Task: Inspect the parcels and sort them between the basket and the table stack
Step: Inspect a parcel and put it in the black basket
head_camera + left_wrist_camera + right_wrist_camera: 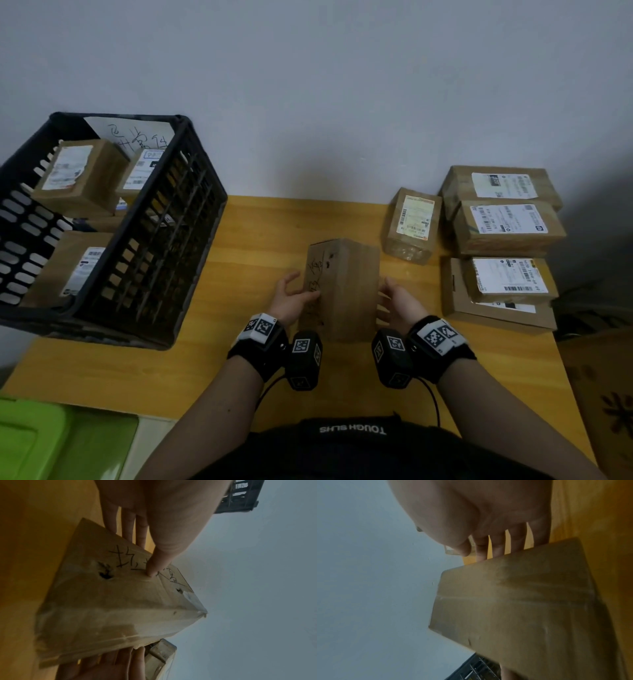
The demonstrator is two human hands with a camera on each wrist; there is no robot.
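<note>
Head view: we see a brown parcel (342,287) at the middle of the tabletop (260,233), between our 2 hands. Our left hand (291,299) presses its left face, the thumb lying over the handwriting; our right hand (397,303) is at its right face with the fingers spread. The black basket (154,240) stands well apart at the left with at least 3 parcels inside, its near wall hiding their lower parts. The stack (503,240) lies at the right, and 1 more labelled parcel (412,224) sits just beside it. The labels are too blurred to read.

Left wrist view: the thumb (154,568) touches the written face, beside 2 dark punctures. The straight fingers (126,524) reach behind the parcel's far edge, so this grip holds the parcel across 1 corner. Our other hand shows below, cut off by the frame.

Right wrist view: the fingers (498,543) run straight behind the parcel's edge, their tips hidden. The thumb (462,547) stands off the cardboard; we cannot tell whether this grip clamps or merely steadies.
</note>
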